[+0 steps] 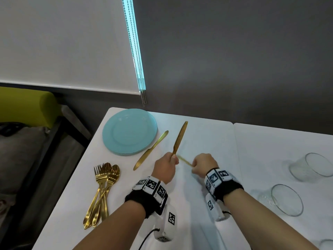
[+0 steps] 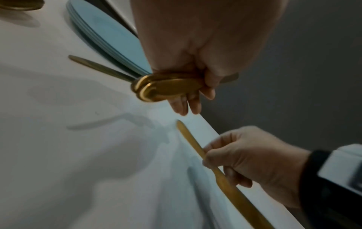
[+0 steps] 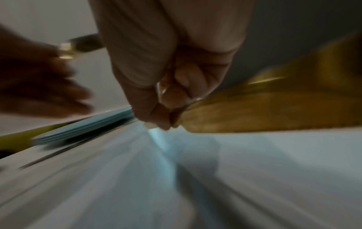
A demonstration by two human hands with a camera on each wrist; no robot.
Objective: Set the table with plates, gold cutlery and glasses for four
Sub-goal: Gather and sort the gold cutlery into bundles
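Obs: your left hand (image 1: 165, 164) is curled tight round the handle ends of gold knives (image 2: 166, 88), at least two by the stacked butts in the left wrist view; blades point away over the table. Your right hand (image 1: 202, 164) pinches one more knife (image 2: 197, 148) mid-shaft between thumb and fingers. A 4th knife (image 1: 151, 150) lies flat just beside the blue plate stack (image 1: 129, 131).

Handling, est.: knives stiff, thin, polished, prob. slippery and light; take them at the handle, not the blade. Glasses (image 1: 286, 200) look fragile; hold low on the wall. Plates smooth; lift by the rim.

Surface: white table (image 1: 198, 138), smooth, w/ a seam to a 2nd top at right. Forks and spoons (image 1: 102, 188) piled near the left edge. Room: grey wall, white blind w/ bead chain, green seat at left.
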